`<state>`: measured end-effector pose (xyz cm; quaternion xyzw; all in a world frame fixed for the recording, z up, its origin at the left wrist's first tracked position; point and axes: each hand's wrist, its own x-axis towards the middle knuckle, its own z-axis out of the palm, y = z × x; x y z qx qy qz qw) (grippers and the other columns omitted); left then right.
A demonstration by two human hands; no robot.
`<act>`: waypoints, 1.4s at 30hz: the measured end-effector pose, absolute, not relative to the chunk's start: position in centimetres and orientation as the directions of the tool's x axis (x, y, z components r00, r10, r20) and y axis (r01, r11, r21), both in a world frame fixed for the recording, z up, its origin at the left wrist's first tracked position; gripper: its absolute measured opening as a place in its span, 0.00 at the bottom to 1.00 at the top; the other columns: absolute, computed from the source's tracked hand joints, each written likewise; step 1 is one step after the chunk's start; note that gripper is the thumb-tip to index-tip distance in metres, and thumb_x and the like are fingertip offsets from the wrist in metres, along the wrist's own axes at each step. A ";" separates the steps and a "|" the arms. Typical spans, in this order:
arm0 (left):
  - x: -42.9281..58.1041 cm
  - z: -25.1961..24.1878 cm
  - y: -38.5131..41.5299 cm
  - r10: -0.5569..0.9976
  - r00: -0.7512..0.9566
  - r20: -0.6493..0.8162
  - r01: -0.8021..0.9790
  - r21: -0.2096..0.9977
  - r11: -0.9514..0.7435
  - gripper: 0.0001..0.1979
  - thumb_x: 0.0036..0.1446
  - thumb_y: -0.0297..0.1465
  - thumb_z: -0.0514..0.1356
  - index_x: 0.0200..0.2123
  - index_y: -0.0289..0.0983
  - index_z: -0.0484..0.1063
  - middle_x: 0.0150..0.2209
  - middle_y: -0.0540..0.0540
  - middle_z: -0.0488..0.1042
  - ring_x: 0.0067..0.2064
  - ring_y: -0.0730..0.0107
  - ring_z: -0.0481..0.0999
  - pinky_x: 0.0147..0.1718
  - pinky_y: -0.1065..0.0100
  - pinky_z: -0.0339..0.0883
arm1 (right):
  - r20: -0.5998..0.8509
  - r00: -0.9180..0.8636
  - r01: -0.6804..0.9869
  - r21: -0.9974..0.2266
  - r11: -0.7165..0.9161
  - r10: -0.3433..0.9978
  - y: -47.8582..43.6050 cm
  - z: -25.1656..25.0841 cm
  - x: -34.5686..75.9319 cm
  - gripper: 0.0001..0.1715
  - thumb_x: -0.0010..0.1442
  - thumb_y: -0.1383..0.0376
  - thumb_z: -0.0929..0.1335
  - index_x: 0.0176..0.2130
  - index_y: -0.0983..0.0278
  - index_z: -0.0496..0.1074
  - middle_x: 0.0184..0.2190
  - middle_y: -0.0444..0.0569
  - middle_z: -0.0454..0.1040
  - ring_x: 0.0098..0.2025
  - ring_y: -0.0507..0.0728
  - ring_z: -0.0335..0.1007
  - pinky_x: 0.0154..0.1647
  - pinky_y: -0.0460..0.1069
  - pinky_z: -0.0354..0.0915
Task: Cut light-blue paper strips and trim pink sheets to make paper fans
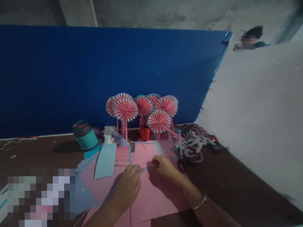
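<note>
Both hands lean over a pink paper sheet (pixel 153 192) on the tabletop (pixel 227 189). The left hand (pixel 127 184) and the right hand (pixel 164 167) sit close together, each pinching one end of a narrow pale blue paper strip (pixel 148 168) above the sheet. Beyond the sheet, paper rosettes (pixel 125 109) on pink sticks stand before a blue board (pixel 94 78), with a red cup (pixel 145 134) among them. Past its far right corner lie black-handled scissors (pixel 184 164) and a tangle of paper strips (pixel 196 142). Past its left edge are a pale blue card (pixel 105 160) and, farther back, a teal flask (pixel 84 135).
</note>
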<state>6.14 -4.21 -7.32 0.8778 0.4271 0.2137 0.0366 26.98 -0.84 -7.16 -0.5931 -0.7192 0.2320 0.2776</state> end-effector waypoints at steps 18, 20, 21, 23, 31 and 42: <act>7.4 -7.6 -5.0 0.792 0.591 0.151 0.770 0.187 -0.610 0.20 0.61 0.24 0.49 0.55 0.39 0.69 0.53 0.44 0.73 0.51 0.58 0.70 0.52 0.55 0.64 | 0.094 -0.077 0.698 -0.705 0.121 0.993 -0.1 -8.3 27.5 0.14 0.46 0.76 0.64 0.31 0.66 0.75 0.26 0.47 0.78 0.29 0.53 0.70 0.28 0.44 0.57; 7.4 -7.6 -5.0 0.792 0.591 0.150 0.772 0.181 -0.610 0.20 0.61 0.25 0.49 0.55 0.40 0.69 0.53 0.44 0.73 0.51 0.58 0.70 0.52 0.55 0.64 | 0.097 -0.086 0.691 -0.711 0.129 0.992 0.0 -8.2 27.8 0.13 0.46 0.76 0.64 0.31 0.67 0.75 0.25 0.47 0.77 0.28 0.52 0.70 0.27 0.44 0.57; 7.4 -7.5 -5.0 0.793 0.591 0.150 0.772 0.179 -0.609 0.20 0.61 0.25 0.49 0.55 0.40 0.69 0.53 0.44 0.73 0.51 0.58 0.70 0.52 0.55 0.64 | 0.093 -0.090 0.693 -0.709 0.129 0.992 0.1 -8.1 28.0 0.13 0.46 0.76 0.64 0.31 0.67 0.75 0.25 0.47 0.77 0.27 0.52 0.69 0.26 0.44 0.56; 7.4 -7.5 -5.0 0.793 0.590 0.152 0.773 0.179 -0.609 0.20 0.61 0.25 0.50 0.54 0.40 0.69 0.52 0.44 0.74 0.51 0.58 0.70 0.52 0.55 0.63 | 0.076 -0.096 0.702 -0.702 0.122 0.992 0.2 -8.0 28.4 0.12 0.46 0.76 0.65 0.31 0.67 0.75 0.23 0.46 0.76 0.25 0.52 0.68 0.25 0.43 0.55; 7.2 -7.8 -4.9 0.783 0.594 0.183 0.766 0.168 -0.620 0.20 0.61 0.26 0.50 0.54 0.41 0.69 0.52 0.45 0.74 0.50 0.61 0.70 0.52 0.57 0.62 | 0.016 -0.095 0.733 -0.676 0.081 0.995 0.3 -7.9 28.6 0.15 0.44 0.79 0.64 0.30 0.67 0.75 0.26 0.47 0.78 0.28 0.52 0.70 0.26 0.42 0.56; 7.1 -7.5 -4.9 0.784 0.593 0.186 0.761 0.188 -0.621 0.19 0.62 0.28 0.51 0.53 0.42 0.70 0.52 0.45 0.74 0.52 0.59 0.70 0.54 0.54 0.60 | -0.022 -0.057 0.806 -0.591 0.033 0.998 -0.2 -6.6 28.2 0.16 0.46 0.78 0.64 0.33 0.66 0.76 0.27 0.48 0.78 0.28 0.53 0.70 0.26 0.44 0.54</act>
